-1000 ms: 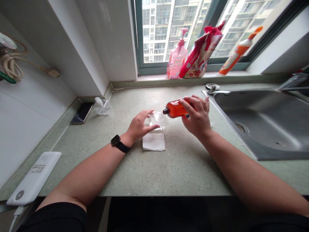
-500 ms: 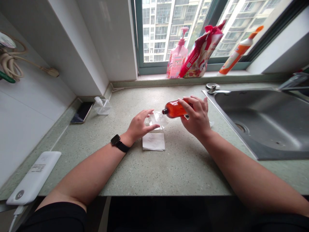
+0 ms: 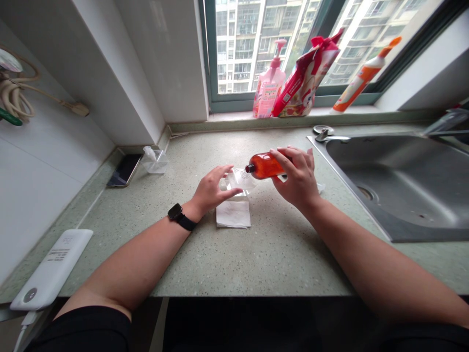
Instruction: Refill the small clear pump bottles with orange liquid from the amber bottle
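Note:
In my right hand (image 3: 296,176) is an amber bottle (image 3: 266,165), tipped almost onto its side. Its uncapped dark neck points left, over a clear plastic container (image 3: 242,180). My left hand (image 3: 214,188) curves around the container's left side, thumb in front and fingers behind. Whether liquid is flowing from the bottle is too fine to make out. Just in front of the container lies a folded white tissue (image 3: 233,214). A small clear piece (image 3: 321,188) shows partly behind my right hand.
A phone (image 3: 124,171) and a clear container with a whitish top (image 3: 154,160) sit at the back left. A white power bank (image 3: 53,269) lies front left. The steel sink (image 3: 403,186) is at right. A pink pump bottle (image 3: 269,88) and red bag (image 3: 304,83) stand on the sill.
The amber bottle has shifted very slightly left over the container. My left hand, the container and the tissue stay in place.

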Demonstrator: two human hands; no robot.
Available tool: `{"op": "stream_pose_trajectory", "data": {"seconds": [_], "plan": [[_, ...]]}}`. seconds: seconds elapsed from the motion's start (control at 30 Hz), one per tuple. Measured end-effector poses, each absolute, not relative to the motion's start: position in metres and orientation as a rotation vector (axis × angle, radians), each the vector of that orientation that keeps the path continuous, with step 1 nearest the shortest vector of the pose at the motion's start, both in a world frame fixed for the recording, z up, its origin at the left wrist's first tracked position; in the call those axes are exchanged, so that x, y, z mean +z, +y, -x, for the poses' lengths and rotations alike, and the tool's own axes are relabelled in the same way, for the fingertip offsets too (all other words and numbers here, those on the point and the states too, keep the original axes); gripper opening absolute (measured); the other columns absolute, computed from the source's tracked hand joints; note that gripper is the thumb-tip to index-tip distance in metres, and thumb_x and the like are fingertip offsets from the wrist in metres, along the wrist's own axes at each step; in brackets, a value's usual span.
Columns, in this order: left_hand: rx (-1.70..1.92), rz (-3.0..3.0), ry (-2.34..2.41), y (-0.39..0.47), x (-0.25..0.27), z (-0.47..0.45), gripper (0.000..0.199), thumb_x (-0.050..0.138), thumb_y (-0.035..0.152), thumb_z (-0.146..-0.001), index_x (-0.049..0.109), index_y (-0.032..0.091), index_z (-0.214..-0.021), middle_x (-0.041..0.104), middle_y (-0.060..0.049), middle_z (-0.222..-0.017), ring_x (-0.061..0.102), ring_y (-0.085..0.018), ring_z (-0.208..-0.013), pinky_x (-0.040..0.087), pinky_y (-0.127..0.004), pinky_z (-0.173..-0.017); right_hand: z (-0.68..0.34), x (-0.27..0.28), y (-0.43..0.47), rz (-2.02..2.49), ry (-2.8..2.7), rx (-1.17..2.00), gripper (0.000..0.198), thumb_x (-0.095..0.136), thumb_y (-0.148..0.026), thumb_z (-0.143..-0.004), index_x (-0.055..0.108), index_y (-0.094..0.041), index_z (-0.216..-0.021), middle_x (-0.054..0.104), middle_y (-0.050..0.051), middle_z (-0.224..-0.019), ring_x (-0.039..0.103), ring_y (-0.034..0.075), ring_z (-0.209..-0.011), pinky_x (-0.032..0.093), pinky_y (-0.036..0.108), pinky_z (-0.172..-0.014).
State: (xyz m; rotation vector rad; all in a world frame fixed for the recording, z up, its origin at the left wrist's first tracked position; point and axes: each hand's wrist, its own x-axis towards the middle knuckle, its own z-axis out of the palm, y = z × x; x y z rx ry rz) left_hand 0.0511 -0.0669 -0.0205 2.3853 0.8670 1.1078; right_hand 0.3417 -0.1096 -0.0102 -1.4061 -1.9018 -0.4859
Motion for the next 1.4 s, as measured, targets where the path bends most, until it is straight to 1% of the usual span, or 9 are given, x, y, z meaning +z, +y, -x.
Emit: {"op": "stream_pose_trajectory", "data": {"seconds": [0.23,0.4,0.47,0.63,0.73,0.87,1.03,1.23,1.4], "plan": [[1.112,-2.376,0.863,-0.067,-0.022,-0.051,0.071,0.079,0.064,-0.092,0.059,0.022,-0.146,0.073,-0.014,-0.132,0.076,-0.027,-0.111,0.063,-0.047,-0.098,-0.337,-0.010,-0.110,1.367,-1.856,-0.392,0.070,0.073,-0.022,-0.090,0.050,-0.034,-0.155,0.066,0.011,-0.141,0.063,0.036,-0.134,0.029,0.072,-0.129],[1.130,-2.362,0.863,-0.064,-0.026,-0.051,0.073,0.080,0.065,-0.091,0.059,0.022,-0.146,0.072,-0.015,-0.134,0.076,-0.027,-0.111,0.063,-0.047,-0.101,-0.342,-0.012,-0.106,1.292,-1.796,-0.281,0.072,0.079,-0.039,-0.088,0.050,-0.029,-0.153,0.067,0.014,-0.136,0.065,0.037,-0.124,0.050,0.063,-0.113],[1.126,-2.356,0.862,-0.064,-0.027,-0.051,0.073,0.080,0.065,-0.090,0.059,0.022,-0.146,0.071,-0.015,-0.136,0.076,-0.027,-0.111,0.063,-0.047,-0.101,-0.346,-0.013,-0.103,1.280,-1.752,-0.238,0.075,0.083,-0.045,-0.084,0.052,-0.027,-0.150,0.068,0.015,-0.134,0.067,0.038,-0.121,0.054,0.060,-0.108],[1.115,-2.349,0.847,-0.063,-0.027,-0.051,0.072,0.080,0.062,-0.092,0.059,0.022,-0.147,0.071,-0.015,-0.137,0.075,-0.028,-0.114,0.064,-0.047,-0.101,-0.350,-0.016,-0.100,1.348,-1.616,-0.070,0.075,0.085,-0.055,-0.080,0.057,-0.025,-0.142,0.070,0.014,-0.132,0.067,0.037,-0.121,0.054,0.057,-0.106],[1.111,-2.344,0.835,-0.064,-0.025,-0.052,0.069,0.080,0.058,-0.093,0.058,0.021,-0.148,0.070,-0.015,-0.137,0.075,-0.027,-0.116,0.064,-0.047,-0.101,-0.349,-0.016,-0.099,1.378,-1.529,0.030,0.070,0.085,-0.058,-0.078,0.061,-0.025,-0.135,0.073,0.011,-0.125,0.069,0.034,-0.114,0.055,0.053,-0.102],[1.113,-2.337,0.836,-0.065,-0.024,-0.053,0.067,0.082,0.052,-0.093,0.058,0.021,-0.148,0.070,-0.014,-0.135,0.074,-0.027,-0.116,0.065,-0.046,-0.101,-0.345,-0.019,-0.095,1.393,-1.466,0.108,0.066,0.085,-0.058,-0.075,0.063,-0.025,-0.128,0.075,0.009,-0.119,0.071,0.032,-0.107,0.056,0.049,-0.096],[1.085,-2.327,0.853,-0.064,-0.025,-0.052,0.068,0.082,0.048,-0.093,0.056,0.020,-0.149,0.070,-0.015,-0.136,0.074,-0.027,-0.113,0.064,-0.048,-0.101,-0.337,-0.024,-0.087,1.422,-1.502,0.171,0.061,0.083,-0.053,-0.073,0.064,-0.025,-0.124,0.075,0.010,-0.116,0.070,0.032,-0.105,0.056,0.049,-0.095],[1.059,-2.315,0.853,-0.064,-0.026,-0.052,0.068,0.082,0.045,-0.093,0.055,0.020,-0.150,0.068,-0.016,-0.138,0.073,-0.028,-0.116,0.063,-0.048,-0.103,-0.335,-0.031,-0.083,1.483,-1.604,0.192,0.062,0.079,-0.049,-0.078,0.060,-0.026,-0.133,0.073,0.015,-0.130,0.067,0.037,-0.120,0.050,0.057,-0.107],[0.994,-2.341,0.860,-0.064,-0.025,-0.051,0.068,0.082,0.047,-0.093,0.056,0.022,-0.150,0.068,-0.016,-0.139,0.073,-0.029,-0.117,0.061,-0.050,-0.105,-0.336,-0.038,-0.080,1.554,-1.656,0.176,0.064,0.076,-0.043,-0.082,0.057,-0.026,-0.140,0.072,0.016,-0.133,0.065,0.040,-0.127,0.040,0.069,-0.118]]}}
